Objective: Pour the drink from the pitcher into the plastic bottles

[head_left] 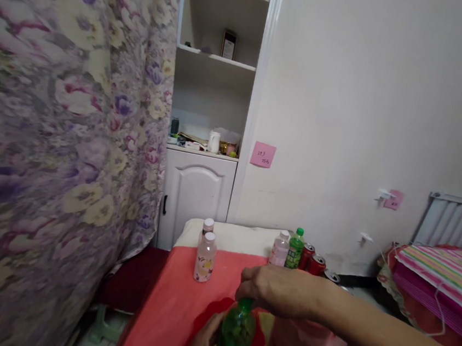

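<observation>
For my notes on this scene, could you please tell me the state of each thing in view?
Held bottle, roughly upright, top hidden
Left hand, closed on held bottle
Right hand, closed over its top
Left front bottle, standing, capped
Left rear bottle, standing, capped
Pink bottle, standing, capped
Far green bottle, standing, capped
Red cans, upright; whether opened, cannot tell
Cupboard door, shut

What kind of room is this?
Probably a room in a home, perhaps a bedroom or living room: a floral curtain hangs at the left, a built-in shelf unit holds small household items, and a radiator stands against the wall.
</observation>
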